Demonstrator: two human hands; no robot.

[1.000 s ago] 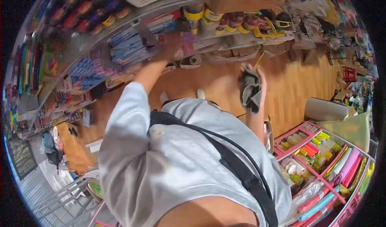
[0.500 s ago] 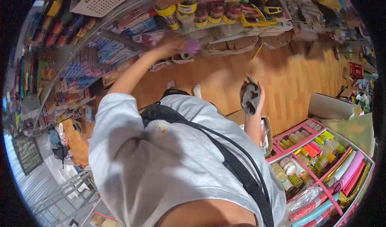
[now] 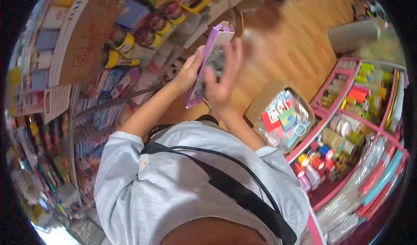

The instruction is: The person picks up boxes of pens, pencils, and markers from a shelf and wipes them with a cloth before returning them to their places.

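Person in a grey shirt with a black strap across the chest, standing in a shop aisle, both hands raised in front of the body. The left hand grips a flat purple package by its left edge, fingers curled behind it and thumb on the near side; the package stands nearly upright, tilted slightly to the right, its top above both hands. The right hand lies against the package's face with its fingers spread and pointing upward, pinning a grey cloth against the package; the cloth shows between the fingers. The package is thus held in the air at chest height, between the two hands, over the wooden floor. To the left, stocked shelves carry packets and yellow-capped jars. To the right, near the person's right elbow, a cardboard box holds wrapped packets, and just beside it stands a pink display rack filled with coloured rolls and tubes.
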